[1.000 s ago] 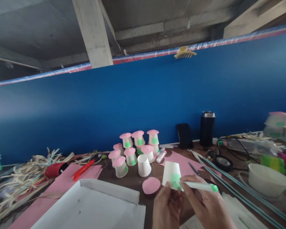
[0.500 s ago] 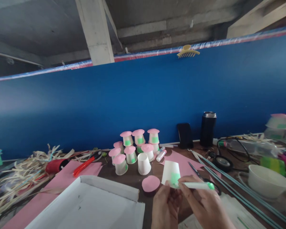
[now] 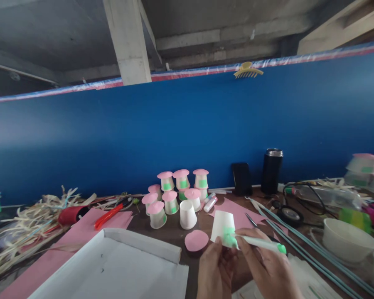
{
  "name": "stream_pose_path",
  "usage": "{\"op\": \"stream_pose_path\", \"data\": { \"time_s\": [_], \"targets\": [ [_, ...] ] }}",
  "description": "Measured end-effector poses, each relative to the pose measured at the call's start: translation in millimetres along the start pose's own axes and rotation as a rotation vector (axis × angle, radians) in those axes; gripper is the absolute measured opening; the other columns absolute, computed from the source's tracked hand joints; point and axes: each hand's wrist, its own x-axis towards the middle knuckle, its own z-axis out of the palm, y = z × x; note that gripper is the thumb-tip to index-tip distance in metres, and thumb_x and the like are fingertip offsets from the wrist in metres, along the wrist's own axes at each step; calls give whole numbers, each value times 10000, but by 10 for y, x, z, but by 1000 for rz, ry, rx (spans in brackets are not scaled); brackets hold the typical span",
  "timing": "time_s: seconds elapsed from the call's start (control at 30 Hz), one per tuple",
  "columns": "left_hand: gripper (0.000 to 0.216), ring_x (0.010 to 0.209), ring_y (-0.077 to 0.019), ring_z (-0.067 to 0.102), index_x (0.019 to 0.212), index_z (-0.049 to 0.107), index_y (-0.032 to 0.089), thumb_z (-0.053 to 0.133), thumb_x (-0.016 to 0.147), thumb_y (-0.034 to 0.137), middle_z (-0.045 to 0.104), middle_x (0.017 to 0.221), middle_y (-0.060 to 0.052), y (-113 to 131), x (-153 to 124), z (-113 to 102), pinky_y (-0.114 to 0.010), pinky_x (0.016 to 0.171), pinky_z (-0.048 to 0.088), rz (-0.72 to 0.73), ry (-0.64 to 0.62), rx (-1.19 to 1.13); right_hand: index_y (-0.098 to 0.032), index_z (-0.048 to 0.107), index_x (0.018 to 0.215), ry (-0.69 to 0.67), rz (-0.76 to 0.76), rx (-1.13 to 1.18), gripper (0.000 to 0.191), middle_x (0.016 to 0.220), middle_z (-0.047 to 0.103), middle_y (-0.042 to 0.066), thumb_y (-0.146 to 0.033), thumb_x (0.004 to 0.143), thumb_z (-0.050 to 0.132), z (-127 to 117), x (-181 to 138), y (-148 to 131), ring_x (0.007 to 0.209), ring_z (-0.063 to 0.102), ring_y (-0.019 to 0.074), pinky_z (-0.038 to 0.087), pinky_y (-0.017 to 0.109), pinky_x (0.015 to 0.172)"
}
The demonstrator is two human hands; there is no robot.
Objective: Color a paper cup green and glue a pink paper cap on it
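My left hand (image 3: 215,270) grips an upside-down white paper cup (image 3: 222,224) by its rim at the bottom centre. A green patch (image 3: 228,236) is coloured on the cup's side. My right hand (image 3: 268,270) pinches a white marker with a green end (image 3: 263,244), its tip against the green patch. A loose pink paper disc (image 3: 196,241) lies on the table just left of the cup. Behind it stands a plain upturned white cup (image 3: 187,215) and a cluster of several white cups with pink tops and green patches (image 3: 177,193).
A white shallow box lid (image 3: 137,257) lies at front left on pink paper (image 3: 81,236). Red-handled cutters (image 3: 107,216) and straw strips (image 3: 28,228) are left. Scissors (image 3: 252,220), long green rods (image 3: 302,245), a white bowl (image 3: 347,238), a black flask (image 3: 271,170) and a phone (image 3: 241,178) are right.
The marker tip shifted slightly along the cup's green patch while both hands stayed in place. The view tilted up a little, so everything sits marginally lower.
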Motion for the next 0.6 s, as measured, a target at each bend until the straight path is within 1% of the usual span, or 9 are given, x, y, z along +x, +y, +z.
{"op": "stream_pose_path", "data": {
  "time_s": [0.1,0.23,0.33,0.43,0.6],
  "targets": [
    [164,561,-121,625,697,640,65,559,816,144,662,616,-85,6,1,17,-211,575,509,-11,26,-17,-213,596,930,-32,-32,26,147,881,677,55,-303,888,488,-1,-9,1,810,661,183,533,259,702],
    [164,546,-119,620,704,643,56,564,813,150,656,601,-85,14,39,2,-204,550,501,-41,50,-36,-213,577,955,28,-40,31,137,887,661,55,-290,888,485,-6,-18,20,810,645,175,519,251,692],
    [132,548,-126,621,760,660,43,596,791,155,662,613,-87,0,82,-38,-209,543,498,-65,13,-24,-213,576,956,15,-32,14,145,906,656,58,-289,894,470,-10,-11,59,838,634,180,514,254,702],
    [131,532,-128,614,765,670,36,632,763,161,665,616,-89,-32,111,-72,-215,530,494,-55,-28,-15,-211,570,957,9,-23,9,140,904,652,55,-288,893,472,-17,-1,85,855,627,181,508,256,724],
    [161,536,-123,612,756,683,41,695,710,194,672,619,-83,-63,112,-88,-213,534,494,-34,-33,11,-212,569,949,36,-49,-21,123,901,643,48,-280,890,485,-25,3,90,853,617,173,494,249,726]
  ]
}}
